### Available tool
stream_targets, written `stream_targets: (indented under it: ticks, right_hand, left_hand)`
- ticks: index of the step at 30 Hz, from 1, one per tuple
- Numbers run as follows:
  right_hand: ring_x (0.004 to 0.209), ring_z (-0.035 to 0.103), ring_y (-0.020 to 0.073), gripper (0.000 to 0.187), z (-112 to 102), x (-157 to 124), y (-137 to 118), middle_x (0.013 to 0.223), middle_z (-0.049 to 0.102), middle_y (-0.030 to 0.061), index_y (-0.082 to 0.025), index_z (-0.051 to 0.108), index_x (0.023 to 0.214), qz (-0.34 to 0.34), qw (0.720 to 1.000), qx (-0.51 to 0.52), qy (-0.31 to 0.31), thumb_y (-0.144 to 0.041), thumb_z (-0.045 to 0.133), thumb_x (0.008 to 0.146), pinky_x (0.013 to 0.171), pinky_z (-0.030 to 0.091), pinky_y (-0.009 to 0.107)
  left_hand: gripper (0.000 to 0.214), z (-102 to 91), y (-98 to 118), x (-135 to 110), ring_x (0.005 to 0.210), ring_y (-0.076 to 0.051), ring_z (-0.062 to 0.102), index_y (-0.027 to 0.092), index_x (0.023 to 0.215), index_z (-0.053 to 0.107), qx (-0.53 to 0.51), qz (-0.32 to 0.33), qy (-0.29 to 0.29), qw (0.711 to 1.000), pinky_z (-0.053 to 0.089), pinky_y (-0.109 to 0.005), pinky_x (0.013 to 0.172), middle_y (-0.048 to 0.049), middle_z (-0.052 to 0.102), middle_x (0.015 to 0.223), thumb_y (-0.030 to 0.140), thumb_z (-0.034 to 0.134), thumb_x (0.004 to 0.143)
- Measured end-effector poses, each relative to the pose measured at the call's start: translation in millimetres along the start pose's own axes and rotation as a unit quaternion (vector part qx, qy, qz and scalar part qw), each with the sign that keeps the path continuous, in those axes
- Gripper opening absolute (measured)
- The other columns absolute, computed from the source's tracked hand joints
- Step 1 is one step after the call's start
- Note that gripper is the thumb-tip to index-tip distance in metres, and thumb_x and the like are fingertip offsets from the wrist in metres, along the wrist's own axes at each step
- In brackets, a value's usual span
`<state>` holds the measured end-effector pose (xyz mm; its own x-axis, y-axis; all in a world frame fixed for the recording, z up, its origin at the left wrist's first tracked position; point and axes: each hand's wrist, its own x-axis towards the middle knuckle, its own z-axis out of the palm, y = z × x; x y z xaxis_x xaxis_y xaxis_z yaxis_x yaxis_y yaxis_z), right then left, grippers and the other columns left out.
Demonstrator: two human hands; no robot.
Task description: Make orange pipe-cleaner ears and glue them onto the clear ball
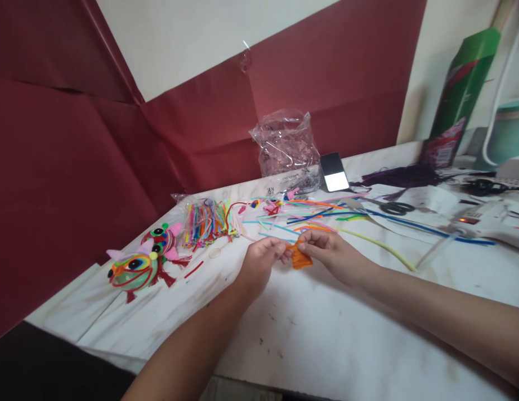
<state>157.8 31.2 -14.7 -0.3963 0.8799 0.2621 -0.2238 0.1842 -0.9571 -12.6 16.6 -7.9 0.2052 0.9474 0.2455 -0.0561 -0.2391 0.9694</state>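
Between both hands, above the table, is a small orange fan-shaped piece (302, 258) with a ribbed, fuzzy look; I cannot tell whether it is a tassel or folded pipe cleaner. My left hand (263, 257) pinches its upper left end with thumb and fingers. On the upper right side, my right hand (325, 250) is closed on the same piece. Loose pipe cleaners (380, 245) in several colours lie just beyond the hands. Two lion-like ornaments with red tassels, a front one (136, 273) and a rear one (170, 240), stand to the left.
A bundle of pipe cleaners (207, 223) lies behind the ornaments. Farther back are a clear plastic bag (286, 147) and a leaning phone (334, 174). Black scissors (391, 207), a glue gun (472, 220), purple tassels (403, 176) and a green package (462, 100) occupy the right.
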Motion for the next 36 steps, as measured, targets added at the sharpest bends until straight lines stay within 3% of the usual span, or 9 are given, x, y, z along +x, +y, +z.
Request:
stream_targets:
  ticks: [6, 15, 22, 24, 28, 32, 36]
  right_hand:
    - [0.063, 0.054, 0.0115, 0.023, 1, -1, 2, 0.067, 0.061, -0.0015, -0.017, 0.059, 0.072, 0.014, 0.999, 0.026, -0.028, -0.039, 0.067, 0.071, 0.063, 0.042, 0.027]
    - [0.061, 0.054, 0.0104, 0.023, 6, -3, -1, 0.065, 0.062, -0.0022, -0.017, 0.060, 0.070, 0.030, 0.996, 0.081, -0.026, -0.037, 0.071, 0.067, 0.061, 0.043, 0.025]
    - [0.065, 0.056, 0.0122, 0.021, 10, -7, -2, 0.067, 0.062, -0.0007, -0.018, 0.061, 0.072, 0.037, 0.991, 0.119, -0.052, -0.035, 0.072, 0.067, 0.062, 0.045, 0.026]
    - [0.065, 0.055, 0.0123, 0.022, 10, -8, -2, 0.067, 0.061, -0.0008, -0.018, 0.061, 0.072, 0.035, 0.992, 0.112, -0.037, -0.036, 0.073, 0.066, 0.062, 0.045, 0.026]
    - [0.064, 0.052, 0.0116, 0.022, 8, -6, 0, 0.066, 0.058, -0.0016, -0.018, 0.061, 0.068, 0.011, 0.998, 0.058, 0.018, -0.037, 0.072, 0.066, 0.064, 0.042, 0.026]
    - [0.068, 0.051, 0.0137, 0.022, 6, -5, 0, 0.069, 0.058, -0.0001, -0.019, 0.060, 0.067, -0.040, 0.999, -0.009, 0.034, -0.039, 0.069, 0.069, 0.066, 0.042, 0.028]
    - [0.069, 0.051, 0.0144, 0.023, 7, -7, -2, 0.070, 0.057, 0.0004, -0.019, 0.059, 0.066, -0.059, 0.997, -0.051, 0.027, -0.040, 0.066, 0.071, 0.067, 0.042, 0.029]
  left_hand:
    - [0.013, 2.6, 1, 0, 0.057, -0.008, 0.051, 0.013, 0.073, 0.062, 0.014, 0.010, -0.010, 1.000, 0.039, -0.022, 0.060, 0.0013, 0.057, 0.059, 0.026, 0.060, 0.073]
    - [0.011, 6.0, 8, -2, 0.057, -0.009, 0.052, 0.014, 0.074, 0.063, 0.027, 0.021, 0.040, 0.999, 0.041, -0.023, 0.061, 0.0026, 0.056, 0.056, 0.023, 0.064, 0.068]
    - [0.009, 13.1, 3, -4, 0.053, -0.008, 0.047, 0.014, 0.070, 0.061, 0.008, 0.026, 0.039, 0.999, 0.039, -0.023, 0.058, 0.0036, 0.052, 0.053, 0.022, 0.063, 0.067]
    - [0.009, 15.5, 0, -5, 0.055, -0.008, 0.047, 0.015, 0.073, 0.059, 0.014, 0.033, 0.068, 0.997, 0.040, -0.023, 0.058, 0.0033, 0.052, 0.056, 0.022, 0.062, 0.068]
    - [0.006, 15.8, 1, -9, 0.068, -0.012, 0.053, 0.017, 0.073, 0.059, 0.153, 0.140, 0.175, 0.962, 0.043, -0.025, 0.067, -0.0001, 0.057, 0.071, 0.021, 0.062, 0.070]
    - [0.008, 14.4, 7, -15, 0.074, -0.015, 0.058, 0.019, 0.073, 0.065, 0.302, 0.262, 0.144, 0.905, 0.045, -0.028, 0.072, -0.0035, 0.063, 0.075, 0.021, 0.057, 0.076]
    - [0.011, 15.5, 6, -18, 0.073, -0.016, 0.062, 0.019, 0.080, 0.067, 0.339, 0.290, 0.141, 0.884, 0.048, -0.029, 0.070, -0.0057, 0.067, 0.079, 0.021, 0.057, 0.076]
